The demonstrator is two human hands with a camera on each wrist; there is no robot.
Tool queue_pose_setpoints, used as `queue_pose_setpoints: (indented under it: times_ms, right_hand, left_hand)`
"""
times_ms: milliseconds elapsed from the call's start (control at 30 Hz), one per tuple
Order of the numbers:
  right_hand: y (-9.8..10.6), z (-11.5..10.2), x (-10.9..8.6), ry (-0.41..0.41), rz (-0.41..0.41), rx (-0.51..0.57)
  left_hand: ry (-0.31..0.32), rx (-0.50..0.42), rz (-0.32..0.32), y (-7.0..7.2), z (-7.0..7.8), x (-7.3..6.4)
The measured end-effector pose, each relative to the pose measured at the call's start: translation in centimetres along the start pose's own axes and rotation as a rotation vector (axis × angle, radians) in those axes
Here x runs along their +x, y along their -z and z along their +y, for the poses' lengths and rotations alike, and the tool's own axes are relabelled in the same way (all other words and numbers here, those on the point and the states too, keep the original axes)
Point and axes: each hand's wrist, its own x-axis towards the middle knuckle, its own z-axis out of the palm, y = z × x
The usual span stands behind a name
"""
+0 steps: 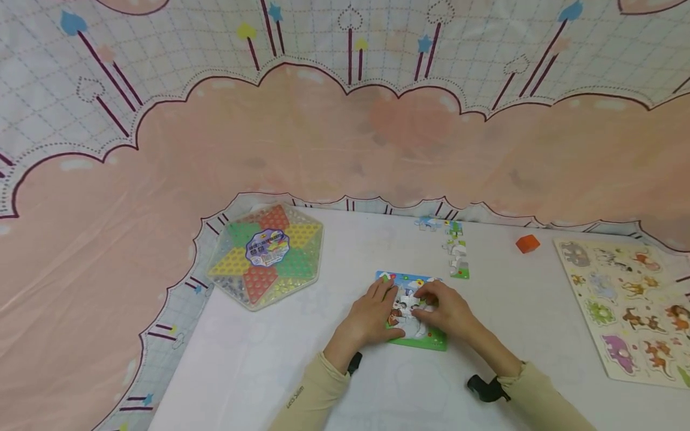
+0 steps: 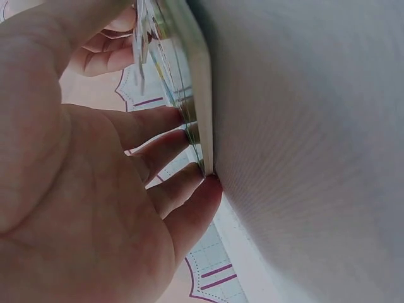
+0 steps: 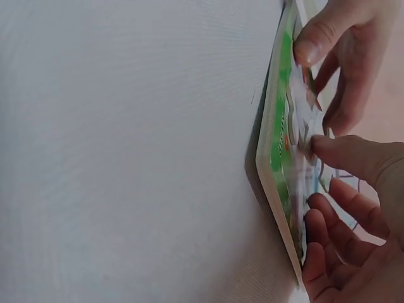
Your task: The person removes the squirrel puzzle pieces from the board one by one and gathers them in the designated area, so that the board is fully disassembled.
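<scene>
A jigsaw board with a green border and a white animal picture lies on the white table. My left hand rests at its left side, fingers fairly straight; in the left wrist view the fingertips touch the board's edge. Over the board's right half, my right hand pinches a puzzle piece between thumb and index finger, tilted up from the picture. Its other fingers rest against the board in the right wrist view. The fingers largely cover the piece in the head view.
Several loose or joined puzzle pieces lie behind the board. An orange block stands further right, beside a wooden animal puzzle. To the left lies a hexagonal Chinese checkers set. A patterned cloth hangs behind the table.
</scene>
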Motion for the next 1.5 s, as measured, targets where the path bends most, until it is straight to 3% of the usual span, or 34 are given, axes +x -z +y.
queue_pose_setpoints:
  times_ms: [233,500,700,1200,1500]
  right_hand:
    - [0.4,0.2,0.5,-0.023,-0.036,0.119]
    - [1.5,0.6,0.8,-0.027,-0.018,0.188]
    - [2.4,0.9,1.6,-0.075,0.013,0.210]
    - [3.6,1.9,3.5,-0.051,0.058,0.223]
    - [4.2,3.1,4.9,-0.130,0.044,0.258]
  left_hand:
    - [-0.002,0.011,0.004,0.0,-0.1,0.0]
    - [-0.008,0.028,0.000,0.1,0.1,0.0]
    - [-0.003,0.044,-0.013,0.2,0.0,0.0]
    - [0.001,0.015,-0.027,0.1,0.1,-0.1]
    - [0.017,0.035,-0.036,0.3,0.2,-0.1]
